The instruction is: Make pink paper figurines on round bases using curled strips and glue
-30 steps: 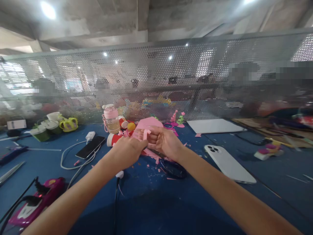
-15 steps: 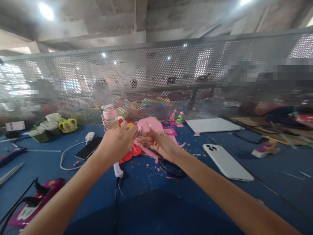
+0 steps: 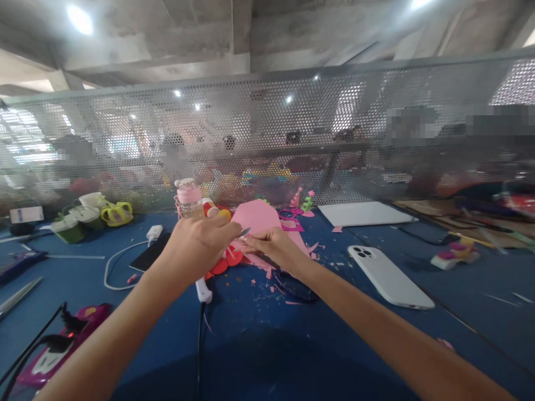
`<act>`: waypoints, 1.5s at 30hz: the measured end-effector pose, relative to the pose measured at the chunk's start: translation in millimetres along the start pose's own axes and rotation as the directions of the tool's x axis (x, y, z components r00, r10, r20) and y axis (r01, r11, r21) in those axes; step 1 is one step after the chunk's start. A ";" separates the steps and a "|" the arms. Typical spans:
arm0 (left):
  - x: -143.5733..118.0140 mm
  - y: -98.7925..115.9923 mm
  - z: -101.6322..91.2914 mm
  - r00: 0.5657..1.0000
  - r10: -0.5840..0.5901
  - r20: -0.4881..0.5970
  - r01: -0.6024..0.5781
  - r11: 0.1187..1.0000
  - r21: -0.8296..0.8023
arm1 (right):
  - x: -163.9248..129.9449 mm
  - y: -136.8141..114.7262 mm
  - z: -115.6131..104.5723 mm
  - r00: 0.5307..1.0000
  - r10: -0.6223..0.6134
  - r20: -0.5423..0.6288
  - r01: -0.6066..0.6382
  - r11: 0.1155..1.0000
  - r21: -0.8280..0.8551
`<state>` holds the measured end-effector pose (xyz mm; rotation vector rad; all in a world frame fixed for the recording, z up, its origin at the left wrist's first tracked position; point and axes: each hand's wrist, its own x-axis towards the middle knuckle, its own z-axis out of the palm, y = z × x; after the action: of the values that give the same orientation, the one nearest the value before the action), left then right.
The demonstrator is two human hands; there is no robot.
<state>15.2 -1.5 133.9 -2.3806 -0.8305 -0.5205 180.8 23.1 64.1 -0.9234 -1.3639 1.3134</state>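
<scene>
Blue cloth covers the table (image 3: 376, 345), with a metal wall full of holes (image 3: 292, 139) behind it. On top, the left hand (image 3: 196, 245) is curled shut around a thin pointed tool (image 3: 244, 231), and its tip sticks out toward the other hand. Close beside it, the right hand (image 3: 271, 248) pinches a small pink paper strip (image 3: 251, 238), with the 2 hands nearly touching. It looks like the gluing or sticking step, so the tip must meet the strip gently. Under them lie the big pink paper sheet (image 3: 257, 216), red paper rounds (image 3: 225, 260) and tiny scraps (image 3: 276, 278). A white phone (image 3: 390, 277) lies off to the right.
</scene>
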 end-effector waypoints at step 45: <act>12.2 8.8 35.5 0.947 -0.312 0.072 0.268 0.650 -0.711 | -6.9 -18.0 5.0 0.993 -0.120 0.011 0.113 0.953 0.281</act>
<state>36.1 20.1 109.6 -2.9092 -1.1504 -1.2392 179.4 13.0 81.3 -0.6248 -1.1953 1.3892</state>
